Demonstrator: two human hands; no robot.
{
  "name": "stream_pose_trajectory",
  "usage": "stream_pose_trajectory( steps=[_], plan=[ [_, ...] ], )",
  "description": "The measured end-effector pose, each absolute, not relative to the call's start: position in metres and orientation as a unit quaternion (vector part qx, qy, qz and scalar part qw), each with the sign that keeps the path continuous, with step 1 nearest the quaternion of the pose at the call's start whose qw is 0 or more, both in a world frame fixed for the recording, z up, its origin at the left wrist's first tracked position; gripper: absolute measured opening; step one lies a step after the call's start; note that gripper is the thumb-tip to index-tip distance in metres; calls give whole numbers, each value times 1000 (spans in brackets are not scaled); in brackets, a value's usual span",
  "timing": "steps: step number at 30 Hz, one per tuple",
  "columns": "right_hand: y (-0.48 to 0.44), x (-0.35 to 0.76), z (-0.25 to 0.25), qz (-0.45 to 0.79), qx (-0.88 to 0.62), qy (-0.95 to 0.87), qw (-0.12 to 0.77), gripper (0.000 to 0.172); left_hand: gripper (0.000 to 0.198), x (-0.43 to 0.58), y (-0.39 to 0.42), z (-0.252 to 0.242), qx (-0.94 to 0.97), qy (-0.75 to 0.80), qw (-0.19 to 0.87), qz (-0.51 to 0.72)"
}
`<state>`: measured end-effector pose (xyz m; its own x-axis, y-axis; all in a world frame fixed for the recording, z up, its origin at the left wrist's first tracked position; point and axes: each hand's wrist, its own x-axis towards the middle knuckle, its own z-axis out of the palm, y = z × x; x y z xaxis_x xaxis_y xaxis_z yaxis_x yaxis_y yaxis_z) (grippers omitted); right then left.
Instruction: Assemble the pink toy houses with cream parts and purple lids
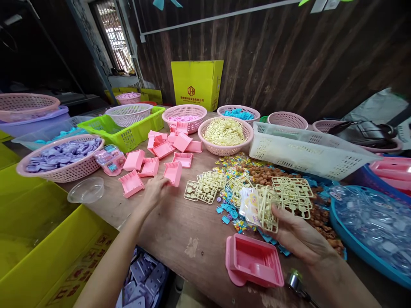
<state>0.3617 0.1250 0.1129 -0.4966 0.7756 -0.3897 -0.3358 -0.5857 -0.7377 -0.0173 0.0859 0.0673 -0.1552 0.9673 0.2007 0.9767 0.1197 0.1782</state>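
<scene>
My left hand (156, 190) is closed on the edge of a small pink plastic box (173, 173) and tilts it above the table. Several similar pink boxes (132, 184) lie loosely grouped behind and to the left of it. On the other side, my right hand (290, 233) grips a cream plastic parts frame (267, 209), its thumb on top. A white printed packet (249, 206) sits against that frame; whether the hand holds it too, I cannot tell. Nearer me, a larger pink open case (255, 261) rests on the table.
Cream frames, blue pieces (227, 211) and brown parts (324, 222) are heaped at the right. A basket of cream frames (225, 149) and a white crate (308, 152) stand behind. A blue tub (369, 248) is far right, a yellow carton (54, 261) front left, a clear bowl (86, 191) beside it.
</scene>
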Motion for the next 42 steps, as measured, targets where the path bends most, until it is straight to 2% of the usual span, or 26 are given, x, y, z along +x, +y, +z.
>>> stream_pose_trajectory(
  steps=[5, 10, 16, 19, 22, 24, 27, 31, 34, 38, 42],
  plan=[
    [132, 366, 113, 807, -356, -317, 349, 32, 28, -4, 14, 89, -730, -620, -134, -256],
    [140, 343, 108, 828, -342, -336, 290, 24, 29, 33, 1, 68, -773, -546, -231, -225],
    [161, 309, 99, 808, -301, -480, 161, 35, 36, 51, 38, 32, -801, -514, -218, -215],
    [175, 289, 97, 758, -253, -596, 77, 39, 43, 55, 51, 29, -748, -557, -194, -303],
    [189, 266, 95, 712, -197, -674, -12, 38, 39, 62, 54, 29, -634, -614, -186, -432],
    [196, 251, 93, 687, -160, -704, -77, 36, 36, 66, 51, 25, -561, -629, -206, -497],
    [202, 228, 88, 658, -130, -724, -159, 38, 41, 72, 42, 15, -513, -609, -274, -540],
    [206, 205, 76, 660, -122, -705, -228, 46, 47, 77, 32, 5, -509, -578, -354, -531],
    [211, 199, 68, 671, -118, -680, -272, 49, 48, 80, 33, 1, -533, -587, -364, -489],
    [217, 201, 63, 679, -119, -661, -296, 49, 46, 83, 41, -8, -603, -592, -304, -439],
    [217, 202, 58, 680, -127, -661, -292, 49, 46, 85, 46, -14, -640, -579, -249, -440]
  ],
)
